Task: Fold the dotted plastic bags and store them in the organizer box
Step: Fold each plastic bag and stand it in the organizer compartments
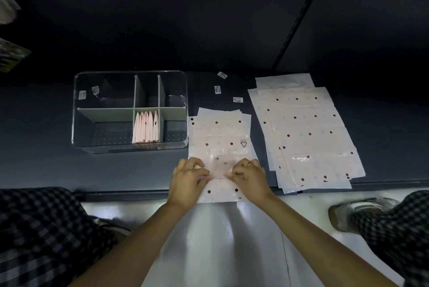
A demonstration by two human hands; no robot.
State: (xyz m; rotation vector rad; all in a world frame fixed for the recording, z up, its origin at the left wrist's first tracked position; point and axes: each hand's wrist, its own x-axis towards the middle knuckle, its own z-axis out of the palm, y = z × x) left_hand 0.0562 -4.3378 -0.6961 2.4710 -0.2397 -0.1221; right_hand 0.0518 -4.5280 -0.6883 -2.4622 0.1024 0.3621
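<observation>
Centre of frame, low: left hand and right hand sit side by side on a dotted plastic bag lying flat on the dark table, fingers of both curled and pinching a folded-up flap of that bag between them, near edge of the bag overhanging the table's front lip. Right of frame: a loose pile of unfolded dotted bags, fanned and overlapping, just beside the worked bag. Left of centre: clear organizer box with green dividers, folded bags standing upright in its lower middle compartment; three small labels on the table between box and pile.
</observation>
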